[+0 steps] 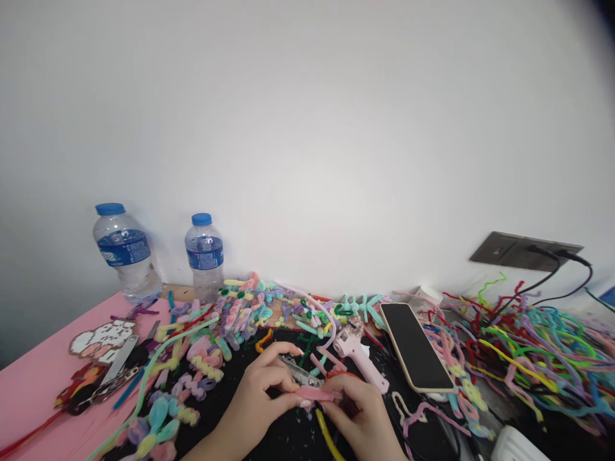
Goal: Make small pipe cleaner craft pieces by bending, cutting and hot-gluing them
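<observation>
In the head view, one short pink fuzzy pipe-cleaner piece (317,394) is pinched low over the tabletop (33,384) by the left hand (262,384) and right hand (358,410), both closed on it. Its long axis lies left to right. Two blue-capped clear plastic bottles (125,256) are counted, and one black flat smartphone (416,346).

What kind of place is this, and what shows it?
Likely a craft table at a wall: tangled pipe cleaners, a pink glue gun, and the left hand and right hand pinching a pink pipe cleaner.
</observation>
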Demonstrator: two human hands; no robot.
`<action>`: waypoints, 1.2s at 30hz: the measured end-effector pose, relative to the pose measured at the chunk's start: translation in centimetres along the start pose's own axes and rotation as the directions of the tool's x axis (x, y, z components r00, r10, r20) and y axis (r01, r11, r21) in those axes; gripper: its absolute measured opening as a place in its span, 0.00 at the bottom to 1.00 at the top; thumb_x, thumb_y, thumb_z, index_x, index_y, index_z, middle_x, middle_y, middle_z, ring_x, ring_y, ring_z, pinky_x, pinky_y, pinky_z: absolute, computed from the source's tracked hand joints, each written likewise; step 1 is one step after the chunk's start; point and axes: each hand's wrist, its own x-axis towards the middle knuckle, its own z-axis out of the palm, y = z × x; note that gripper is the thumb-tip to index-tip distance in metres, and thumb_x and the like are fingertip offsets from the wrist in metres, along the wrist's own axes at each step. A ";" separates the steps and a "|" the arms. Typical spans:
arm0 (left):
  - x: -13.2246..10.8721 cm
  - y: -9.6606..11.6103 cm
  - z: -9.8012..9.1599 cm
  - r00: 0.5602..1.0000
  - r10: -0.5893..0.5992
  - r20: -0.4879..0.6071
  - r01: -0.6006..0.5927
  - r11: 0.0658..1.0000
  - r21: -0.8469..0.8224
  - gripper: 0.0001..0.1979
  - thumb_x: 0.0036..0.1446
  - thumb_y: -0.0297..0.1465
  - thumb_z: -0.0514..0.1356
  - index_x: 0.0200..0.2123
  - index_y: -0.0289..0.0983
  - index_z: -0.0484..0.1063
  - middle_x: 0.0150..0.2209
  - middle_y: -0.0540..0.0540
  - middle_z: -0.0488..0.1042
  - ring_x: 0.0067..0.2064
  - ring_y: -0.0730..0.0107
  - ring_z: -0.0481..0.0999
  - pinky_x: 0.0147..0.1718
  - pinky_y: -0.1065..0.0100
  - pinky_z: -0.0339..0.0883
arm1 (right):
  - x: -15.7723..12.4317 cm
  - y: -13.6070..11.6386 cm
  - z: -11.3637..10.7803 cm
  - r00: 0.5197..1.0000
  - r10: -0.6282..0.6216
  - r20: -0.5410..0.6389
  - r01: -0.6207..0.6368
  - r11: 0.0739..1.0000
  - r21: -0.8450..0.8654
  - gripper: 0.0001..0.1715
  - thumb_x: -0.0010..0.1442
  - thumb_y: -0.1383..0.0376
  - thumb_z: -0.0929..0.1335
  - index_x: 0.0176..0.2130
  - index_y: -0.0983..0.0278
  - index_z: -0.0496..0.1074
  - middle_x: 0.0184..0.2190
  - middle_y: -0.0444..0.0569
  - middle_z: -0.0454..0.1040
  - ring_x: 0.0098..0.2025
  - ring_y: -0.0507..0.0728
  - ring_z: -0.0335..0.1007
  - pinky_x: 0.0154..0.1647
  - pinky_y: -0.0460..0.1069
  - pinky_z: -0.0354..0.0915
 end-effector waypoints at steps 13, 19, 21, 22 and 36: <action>0.0 -0.4 0.6 0.961 -0.229 0.156 0.263 0.930 -0.257 0.15 0.46 0.23 0.62 0.40 0.37 0.70 0.38 0.45 0.74 0.36 0.67 0.75 0.30 0.72 0.68 | -0.1 0.6 0.0 0.997 -0.010 -0.073 0.011 1.000 0.008 0.04 0.54 0.69 0.67 0.32 0.62 0.73 0.28 0.45 0.76 0.27 0.53 0.70 0.27 0.42 0.63; -0.1 -0.8 1.3 0.942 -0.235 0.239 0.315 0.866 -0.388 0.10 0.49 0.29 0.62 0.36 0.35 0.69 0.31 0.47 0.75 0.35 0.67 0.74 0.31 0.70 0.67 | -0.1 0.2 0.0 0.997 -0.031 -0.072 0.033 0.999 0.025 0.05 0.52 0.71 0.68 0.32 0.63 0.74 0.28 0.46 0.76 0.29 0.54 0.72 0.29 0.42 0.65; -0.2 -0.9 1.5 0.940 -0.238 0.243 0.323 0.850 -0.416 0.08 0.49 0.29 0.62 0.35 0.35 0.69 0.29 0.48 0.74 0.32 0.68 0.73 0.29 0.71 0.66 | -0.1 -0.1 0.0 0.998 -0.033 -0.058 0.036 0.999 0.038 0.05 0.52 0.71 0.68 0.32 0.63 0.73 0.28 0.46 0.76 0.30 0.54 0.72 0.30 0.43 0.66; -0.2 -0.9 1.6 0.941 -0.238 0.241 0.322 0.846 -0.425 0.08 0.50 0.29 0.62 0.34 0.35 0.68 0.29 0.49 0.73 0.32 0.69 0.73 0.28 0.71 0.66 | -0.1 -0.2 0.0 0.998 -0.032 -0.053 0.035 0.998 0.045 0.05 0.52 0.71 0.68 0.31 0.63 0.73 0.28 0.47 0.76 0.30 0.54 0.72 0.31 0.43 0.66; -0.3 -0.5 1.5 0.945 -0.222 0.238 0.304 0.867 -0.396 0.06 0.51 0.30 0.61 0.32 0.34 0.68 0.28 0.49 0.71 0.31 0.70 0.71 0.28 0.72 0.66 | 0.0 -0.3 0.1 0.996 -0.081 -0.040 0.082 0.996 0.032 0.03 0.54 0.70 0.67 0.30 0.64 0.72 0.26 0.46 0.74 0.27 0.53 0.69 0.27 0.43 0.63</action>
